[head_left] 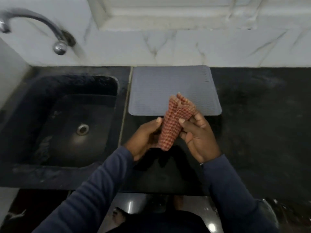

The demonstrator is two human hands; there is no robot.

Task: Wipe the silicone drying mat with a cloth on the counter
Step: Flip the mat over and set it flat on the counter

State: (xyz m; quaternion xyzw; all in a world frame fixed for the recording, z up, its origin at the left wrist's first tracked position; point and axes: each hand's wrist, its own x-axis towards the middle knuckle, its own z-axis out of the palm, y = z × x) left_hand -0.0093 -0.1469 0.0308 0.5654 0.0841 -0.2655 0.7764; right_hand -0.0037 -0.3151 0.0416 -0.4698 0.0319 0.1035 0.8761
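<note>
While two hands hold the one checked cloth (170,125) above the desk (252,115), wiping looks not yet begun. The left hand (146,135) and right hand (198,137) each have a grip grasping it. One grey mat (168,86) lies flat just beyond, beside one sink (67,115). Next, the cloth probably needs pressing onto the mat.

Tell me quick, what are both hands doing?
Left hand: holding the red checked cloth.
Right hand: holding the same cloth.

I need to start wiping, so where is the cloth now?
In the head view the cloth is held between the left hand and right hand, over the counter at the near edge of the mat, right of the sink.
</note>
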